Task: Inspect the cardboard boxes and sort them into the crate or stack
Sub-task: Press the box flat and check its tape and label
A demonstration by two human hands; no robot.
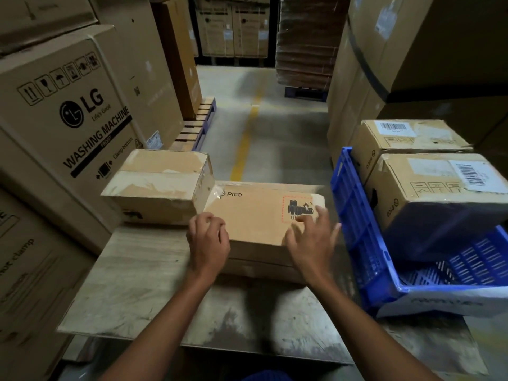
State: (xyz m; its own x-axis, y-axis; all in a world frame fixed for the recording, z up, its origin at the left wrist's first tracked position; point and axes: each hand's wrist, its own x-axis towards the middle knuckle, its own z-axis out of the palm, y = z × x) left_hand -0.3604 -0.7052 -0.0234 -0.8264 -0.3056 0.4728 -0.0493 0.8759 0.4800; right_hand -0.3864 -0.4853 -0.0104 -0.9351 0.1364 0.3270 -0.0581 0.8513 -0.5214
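A: Bench (132, 284) layout, far edge first?
B: Taped box (156, 185) at the far left corner. PICO box (255, 215) just right of it, touching, mid far edge.
A: Right edge?
B: Crate (357, 229) sits there, tilted, just beside the PICO box. Near box (439, 193) lies in it; far box (406, 138) is directly behind that one.
A: Hands?
B: Left hand (209, 237) at the PICO box's near left corner, right hand (310, 237) at its near right corner.
A: Off the bench?
B: Washing machine carton (68, 119) to the left; pallet (198, 125) behind the taped box; stacked cartons (412, 50) behind the crate.
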